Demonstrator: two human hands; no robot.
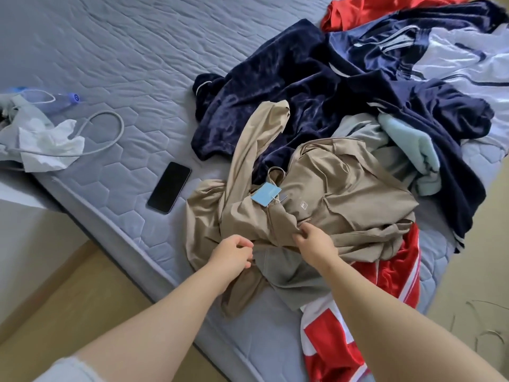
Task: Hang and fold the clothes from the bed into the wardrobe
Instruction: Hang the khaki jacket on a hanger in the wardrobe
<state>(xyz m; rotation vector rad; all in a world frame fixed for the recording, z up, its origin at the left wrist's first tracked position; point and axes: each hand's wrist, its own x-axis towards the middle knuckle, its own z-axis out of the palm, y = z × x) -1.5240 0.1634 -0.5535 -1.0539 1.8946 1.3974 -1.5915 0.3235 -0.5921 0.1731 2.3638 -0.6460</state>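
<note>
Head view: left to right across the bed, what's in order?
Crumpled tissue → black phone → left hand → blue tag on the beige jacket → right hand → pale blue garment. Bottle, cable and dark blue clothes overlap others, so left out.

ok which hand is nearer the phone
Left. The left hand is right of and below the phone, at the edge of the beige jacket; the right hand is farther right, its fingers pinching the jacket's middle.

I count 1 phone (168, 187), 1 beige jacket (344, 194), 1 blue tag (265, 194), 1 bottle (64, 102) far left, 1 tissue (51, 146), 1 cable (110, 125) loop
</note>
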